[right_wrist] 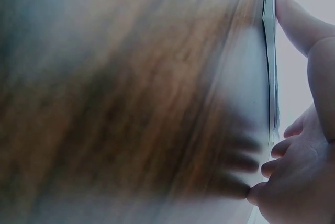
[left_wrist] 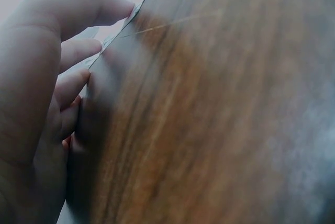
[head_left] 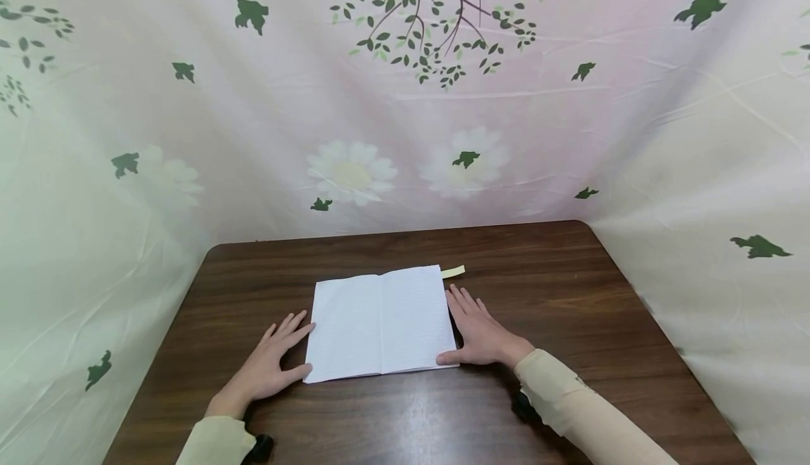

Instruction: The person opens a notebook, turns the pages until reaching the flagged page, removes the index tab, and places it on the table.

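An open notebook point(head_left: 351, 328) with white lined pages lies flat on the dark wooden table. A pale yellow strip point(head_left: 453, 272) sticks out past its upper right corner. My left hand point(head_left: 272, 363) is at the notebook's left edge, fingers spread and straight, with the thumb and index fingertips right at the page edge. At the other side my right hand point(head_left: 481, 335) lies with its thumb on the lower right corner and its fingers extended along the right edge. Both wrist views show the hands point(left_wrist: 31, 77) point(right_wrist: 309, 156) low over the wood, beside the notebook's thin edge point(right_wrist: 270, 67).
The brown table point(head_left: 538, 268) has rounded far corners. Hanging cloth point(head_left: 392, 113) printed with leaves, flowers and green birds surrounds it at the back and both sides. A black strap piece point(head_left: 259, 449) shows under the left wrist, another point(head_left: 524, 407) under the right.
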Demonstrator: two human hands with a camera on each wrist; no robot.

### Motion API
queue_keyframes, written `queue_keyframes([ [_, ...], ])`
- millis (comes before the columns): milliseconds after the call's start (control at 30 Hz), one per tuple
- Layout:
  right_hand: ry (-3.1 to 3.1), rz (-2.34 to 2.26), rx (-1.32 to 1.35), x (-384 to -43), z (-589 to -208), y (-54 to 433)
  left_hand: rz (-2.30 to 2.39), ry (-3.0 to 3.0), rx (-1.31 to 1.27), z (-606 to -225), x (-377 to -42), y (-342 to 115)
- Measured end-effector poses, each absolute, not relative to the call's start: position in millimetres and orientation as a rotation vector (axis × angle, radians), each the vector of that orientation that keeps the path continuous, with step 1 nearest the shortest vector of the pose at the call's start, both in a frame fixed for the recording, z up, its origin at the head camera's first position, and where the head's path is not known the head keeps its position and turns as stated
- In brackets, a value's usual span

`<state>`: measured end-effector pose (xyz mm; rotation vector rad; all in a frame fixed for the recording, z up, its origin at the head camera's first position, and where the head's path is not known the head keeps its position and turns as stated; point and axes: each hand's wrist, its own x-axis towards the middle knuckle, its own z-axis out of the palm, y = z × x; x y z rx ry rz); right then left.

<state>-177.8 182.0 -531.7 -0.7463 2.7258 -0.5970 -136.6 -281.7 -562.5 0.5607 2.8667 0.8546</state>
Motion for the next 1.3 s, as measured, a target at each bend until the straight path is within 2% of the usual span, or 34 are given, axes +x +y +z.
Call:
queue_keyframes([
  [1300,2.747,-0.753,-0.892,-176,-515,167,0.826,2.891,0.586,-562,-135,-282],
])
